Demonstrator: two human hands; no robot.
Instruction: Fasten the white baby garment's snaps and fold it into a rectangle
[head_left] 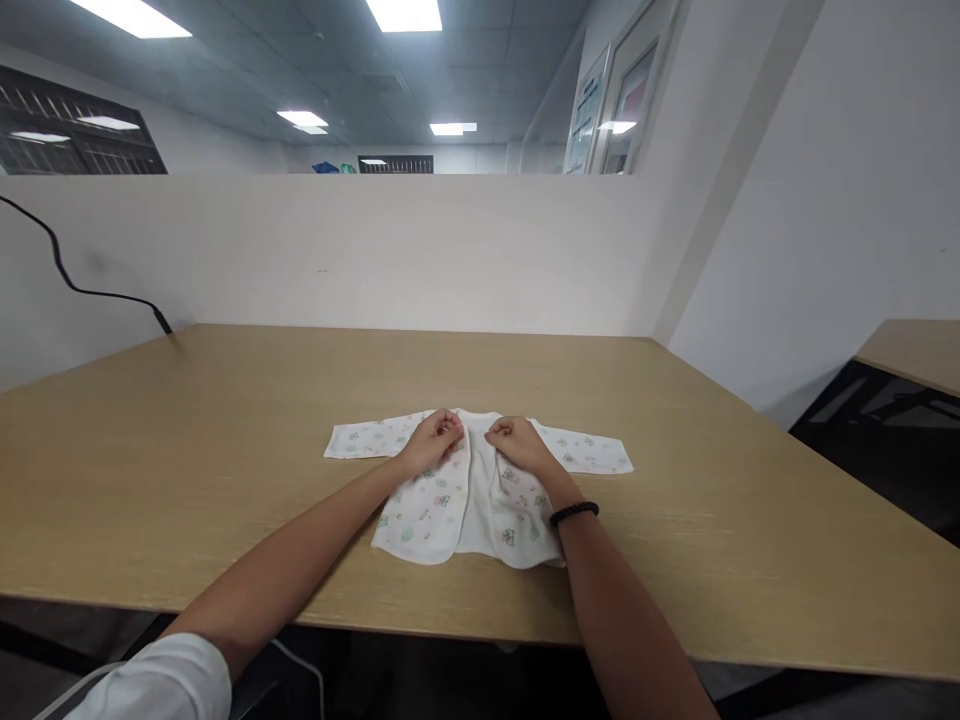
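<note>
A small white baby jacket [424,515] with a printed pattern of little figures lies spread on the table, its sleeves stretched out to both sides. Its front is parted, and the plain inside shows between the two front panels. My left hand [433,440] is closed in a pinch on the upper edge of the left front panel, near the neckline. Opposite it, my right hand [519,445] pinches the upper edge of the right front panel, which is slightly raised and creased. A black beaded bracelet [574,513] circles my right wrist.
The wooden table [225,480] reaches back to a low white partition [420,250]. A black cable [112,294] hangs down at the far left. Another table [919,350] stands beyond the wall on the right. The near table edge runs beneath my forearms.
</note>
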